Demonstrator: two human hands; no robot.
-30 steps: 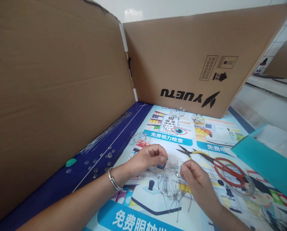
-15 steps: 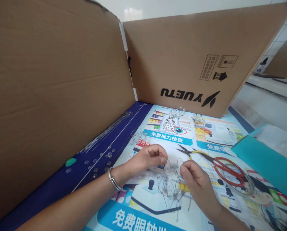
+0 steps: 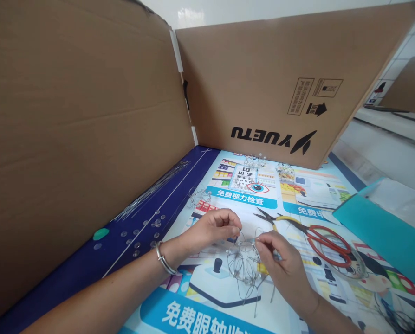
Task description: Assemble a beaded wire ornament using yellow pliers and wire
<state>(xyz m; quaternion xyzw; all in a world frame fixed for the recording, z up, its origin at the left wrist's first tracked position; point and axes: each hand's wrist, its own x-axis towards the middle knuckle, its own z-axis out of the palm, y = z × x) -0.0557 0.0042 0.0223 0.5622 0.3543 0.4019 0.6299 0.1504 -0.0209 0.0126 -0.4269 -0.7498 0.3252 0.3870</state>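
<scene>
A round wire piece [image 3: 244,264] of bent silver wires with clear beads stands between my hands, its loose wire ends pointing down toward me. My left hand [image 3: 221,226], with a silver bangle at the wrist, pinches a wire at its upper left. On the right, my right hand [image 3: 279,255] closes thumb and forefinger on a wire at the upper right edge. The fingertips partly hide where each wire is gripped. Beyond my right hand lie black-tipped pliers with yellow handles [image 3: 284,218] and red-handled scissors [image 3: 333,246], overlapping.
Clear round beads [image 3: 136,233] and a bundle of straight wires [image 3: 152,190] lie on the dark blue strip at left, near a green piece [image 3: 100,234]. More wire-and-bead pieces [image 3: 255,161] sit by the cardboard wall [image 3: 263,83]. A teal box [image 3: 385,232] stands at right.
My right hand has shifted slightly left, closer to my left hand and the top of the wire piece. My left hand stays nearly still, pinching its wire.
</scene>
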